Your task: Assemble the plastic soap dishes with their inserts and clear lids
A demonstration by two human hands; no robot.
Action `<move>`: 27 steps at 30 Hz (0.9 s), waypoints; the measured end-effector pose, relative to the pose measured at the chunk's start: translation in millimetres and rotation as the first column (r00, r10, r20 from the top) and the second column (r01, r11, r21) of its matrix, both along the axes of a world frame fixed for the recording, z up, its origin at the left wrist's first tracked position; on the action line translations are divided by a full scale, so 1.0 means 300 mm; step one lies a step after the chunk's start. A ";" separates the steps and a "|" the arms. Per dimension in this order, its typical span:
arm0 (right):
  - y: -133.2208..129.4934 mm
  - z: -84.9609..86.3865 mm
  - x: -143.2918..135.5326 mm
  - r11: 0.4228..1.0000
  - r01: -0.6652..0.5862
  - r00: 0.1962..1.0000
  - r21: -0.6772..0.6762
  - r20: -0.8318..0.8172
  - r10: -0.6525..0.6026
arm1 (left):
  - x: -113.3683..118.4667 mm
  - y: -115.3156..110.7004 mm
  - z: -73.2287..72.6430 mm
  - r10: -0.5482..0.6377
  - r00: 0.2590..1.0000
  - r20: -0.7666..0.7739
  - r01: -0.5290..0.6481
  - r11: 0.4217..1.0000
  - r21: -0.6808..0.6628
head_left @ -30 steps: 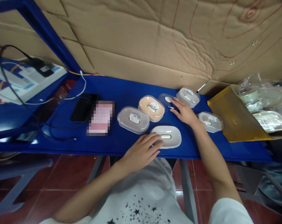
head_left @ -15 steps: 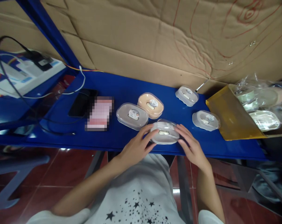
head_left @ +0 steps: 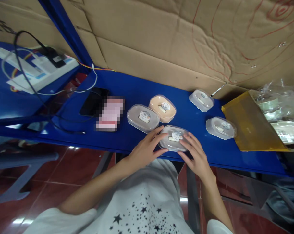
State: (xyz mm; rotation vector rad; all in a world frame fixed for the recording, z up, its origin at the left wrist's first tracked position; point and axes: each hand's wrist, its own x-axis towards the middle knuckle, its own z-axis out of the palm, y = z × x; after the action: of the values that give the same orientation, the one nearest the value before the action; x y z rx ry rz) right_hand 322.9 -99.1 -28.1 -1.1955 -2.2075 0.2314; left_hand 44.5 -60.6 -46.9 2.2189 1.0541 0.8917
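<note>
In front of me, near the table edge, lies a soap box (head_left: 170, 146) with a clear lid and a grey body. A white round label (head_left: 177, 136) shows on its lid, beside a pale oval piece. My left hand (head_left: 147, 148) grips the box's left end, fingers over the lid and thumb along the near side. From the right, my right hand (head_left: 195, 154) holds the other end, its fingertips on the lid at the label's edge and its thumb low at the near rim. Just behind sit a labelled grey soap box (head_left: 139, 123) and a labelled peach soap box (head_left: 158, 102).
To the right stand two clear-lidded soap boxes (head_left: 202, 101) and an open carton (head_left: 251, 126) holding bagged boxes. A pen (head_left: 218, 90) leans by the cardboard wall (head_left: 147, 48). On the left are a black phone (head_left: 92, 101), a blurred pink item (head_left: 111, 113), cables and a power strip (head_left: 49, 76).
The label now shows on the front box's lid, where it was not visible before. My right fingers have moved left, further over the lid. The view has shifted slightly.
</note>
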 end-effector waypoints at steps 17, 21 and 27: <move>-0.048 -0.019 -0.005 1.000 0.002 0.998 0.016 0.055 -0.003 | -0.011 0.007 0.001 -0.060 0.996 0.064 0.062 0.998 -0.029; -0.043 -0.003 -0.006 1.000 -0.013 0.995 -0.006 0.097 0.013 | -0.012 0.013 0.009 -0.045 0.994 0.097 0.051 0.997 -0.060; -0.039 0.007 0.000 0.999 -0.033 0.987 -0.016 0.156 0.036 | -0.010 0.016 0.023 -0.051 0.994 0.092 0.059 0.994 -0.092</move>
State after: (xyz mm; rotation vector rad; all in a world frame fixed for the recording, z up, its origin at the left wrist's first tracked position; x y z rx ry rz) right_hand 323.0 -110.7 -25.9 -1.2202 -2.3668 0.1714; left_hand 41.4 -55.8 -40.0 2.1005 0.9689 0.8902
